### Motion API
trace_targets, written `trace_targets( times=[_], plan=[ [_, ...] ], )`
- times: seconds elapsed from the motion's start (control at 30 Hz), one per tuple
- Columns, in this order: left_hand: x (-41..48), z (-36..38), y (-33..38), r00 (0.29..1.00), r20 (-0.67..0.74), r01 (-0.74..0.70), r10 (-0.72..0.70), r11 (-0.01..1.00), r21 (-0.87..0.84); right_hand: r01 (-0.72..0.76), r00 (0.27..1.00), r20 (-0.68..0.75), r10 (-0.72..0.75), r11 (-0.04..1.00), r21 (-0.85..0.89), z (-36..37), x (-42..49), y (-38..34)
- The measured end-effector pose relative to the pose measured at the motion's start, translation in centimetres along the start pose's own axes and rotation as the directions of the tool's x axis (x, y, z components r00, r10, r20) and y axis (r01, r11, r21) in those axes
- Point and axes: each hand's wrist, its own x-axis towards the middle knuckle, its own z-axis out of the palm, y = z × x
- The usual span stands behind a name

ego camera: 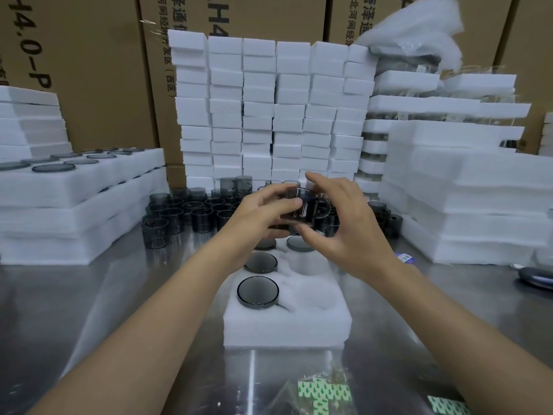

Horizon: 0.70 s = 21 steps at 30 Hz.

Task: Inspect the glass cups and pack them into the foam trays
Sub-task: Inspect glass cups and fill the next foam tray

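Hands: left hand [263, 209] and right hand [344, 223] both grip one smoky glass cup [300, 206].
Cup: held above the foam tray [287, 322].
Risk: I'd say it slips during turning, striking the packed cups [258, 290] below.

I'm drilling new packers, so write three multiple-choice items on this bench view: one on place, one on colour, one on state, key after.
1. Where is the foam tray now being filled?
A. on the steel table, below the hands
B. atop the left stack
C. on a carton

2. What colour are the glass cups?
A. smoky grey
B. amber
C. green

3. What is the left hand doing?
A. resting flat
B. holding a cup together with the right hand
C. lifting a tray

Key: 1 A, it lies on the steel table; 2 A, all look dark grey; 3 B, fingers of both hands wrap the cup.
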Motion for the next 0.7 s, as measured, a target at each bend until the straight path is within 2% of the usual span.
trace_targets(
  times=[0.13,0.23,0.33,0.4,0.47,0.57,0.7],
  plan=[
    [-0.2,0.5,0.0,0.983,0.159,0.135,-0.093,0.951,-0.277,-0.096,0.995,0.05,0.091,0.989,0.112,0.4,-0.2,-0.1],
    [-0.3,1.0,-0.1,0.985,0.147,0.133,-0.092,0.942,-0.307,-0.111,0.994,0.014,0.11,0.982,0.156,0.7,-0.4,-0.2],
    [0.0,1.0,-0.2,0.993,-0.092,0.061,-0.07,0.993,-0.103,-0.135,0.991,0.0,0.137,0.978,0.157,1.0,-0.5,-0.1],
    [0.1,0.5,0.1,0.984,-0.159,0.075,-0.083,0.996,-0.052,-0.145,0.989,0.021,0.144,0.981,0.132,1.3,-0.6,-0.1],
    [0.0,0.0,0.3,0.987,-0.126,0.098,-0.096,0.995,0.009,-0.142,0.988,0.073,0.135,0.984,0.104,1.4,-0.7,-0.1],
    [-0.1,-0.6,0.1,0.996,-0.088,0.039,-0.017,0.967,0.251,-0.119,0.986,0.126,0.107,0.989,0.09,1.3,-0.8,-0.1],
    [0.2,-1.2,-0.6,1.0,-0.029,-0.001,0.011,0.942,0.334,-0.107,0.98,0.175,0.089,0.99,0.095,0.7,-0.6,-0.5]
  ],
)
